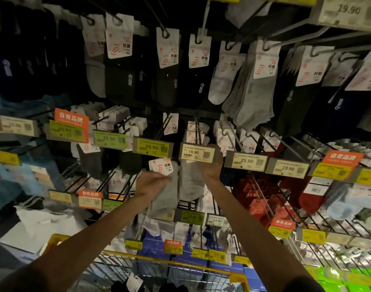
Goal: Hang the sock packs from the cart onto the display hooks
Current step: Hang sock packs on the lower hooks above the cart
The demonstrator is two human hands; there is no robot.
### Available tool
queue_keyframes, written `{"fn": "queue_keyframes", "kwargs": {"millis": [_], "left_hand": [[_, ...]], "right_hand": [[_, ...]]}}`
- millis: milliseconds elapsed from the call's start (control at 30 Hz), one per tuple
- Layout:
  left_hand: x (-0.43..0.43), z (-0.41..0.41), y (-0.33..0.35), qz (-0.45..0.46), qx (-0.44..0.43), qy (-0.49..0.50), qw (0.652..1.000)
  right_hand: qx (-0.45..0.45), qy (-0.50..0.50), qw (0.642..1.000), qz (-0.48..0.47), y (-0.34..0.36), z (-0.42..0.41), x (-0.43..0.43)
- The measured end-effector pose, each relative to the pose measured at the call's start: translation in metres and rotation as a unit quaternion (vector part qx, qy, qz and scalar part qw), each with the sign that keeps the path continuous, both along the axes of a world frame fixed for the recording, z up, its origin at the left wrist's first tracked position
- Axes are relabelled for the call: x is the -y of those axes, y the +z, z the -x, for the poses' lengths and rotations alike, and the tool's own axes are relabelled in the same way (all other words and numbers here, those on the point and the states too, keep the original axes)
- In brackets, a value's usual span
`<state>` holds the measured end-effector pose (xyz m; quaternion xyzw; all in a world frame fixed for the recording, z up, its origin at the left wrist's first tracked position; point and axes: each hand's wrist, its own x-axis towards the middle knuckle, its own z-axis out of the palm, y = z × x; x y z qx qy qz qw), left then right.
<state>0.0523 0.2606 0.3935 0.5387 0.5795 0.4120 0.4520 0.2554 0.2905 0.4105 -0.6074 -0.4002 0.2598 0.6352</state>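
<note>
Dim sock racks fill the wall, where the left hand [152, 183], fingers clamped on a grey sock pack [164, 190] hanging long-axis down, sits just left of the hook's price tag [196, 153], which the right hand [212, 167] grips.

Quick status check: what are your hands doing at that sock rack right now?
Left hand holding grey sock pack. Right hand at 19.90 price tag, grip hidden. Pack not yet hooked; tag fronts the hook.

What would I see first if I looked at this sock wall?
Two bare arms reach up in the middle: the left hand holds a grey sock pack, the right hand grips the 19.90 price tag. Dark and pale socks hang above; a yellow cart sits below.
</note>
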Motion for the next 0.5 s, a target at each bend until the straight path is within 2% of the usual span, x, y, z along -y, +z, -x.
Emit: {"fn": "queue_keyframes", "kwargs": {"millis": [33,67,100,133,167,233,367,500], "left_hand": [[0.001,0.003,-0.002,-0.001,-0.009,-0.010,1.000],[0.002,0.006,-0.003,-0.002,-0.016,-0.025,1.000],[0.004,0.007,-0.003,-0.005,-0.019,-0.043,0.999],[0.007,0.008,-0.003,-0.012,-0.021,-0.061,0.998],[0.010,0.009,-0.002,-0.021,-0.018,-0.078,0.997],[0.015,0.009,0.000,-0.028,-0.002,-0.108,0.994],[0.021,0.004,0.004,-0.066,0.008,-0.182,0.981],[0.022,-0.002,0.007,-0.110,-0.031,-0.255,0.960]], "right_hand": [[0.001,-0.029,0.999,-0.040,-0.004,-0.003,0.002],[0.103,-0.121,0.987,-0.026,-0.009,-0.007,0.003],[0.184,-0.151,0.971,-0.032,-0.010,-0.002,0.011],[0.195,-0.114,0.973,-0.035,-0.020,0.007,0.019],[0.151,-0.091,0.984,-0.003,-0.023,0.013,0.029],[0.106,-0.009,0.994,-0.007,-0.027,0.023,0.053],[0.041,0.151,0.988,0.008,-0.019,0.031,0.076],[-0.011,0.183,0.983,-0.009,0.004,0.028,0.083]]}}
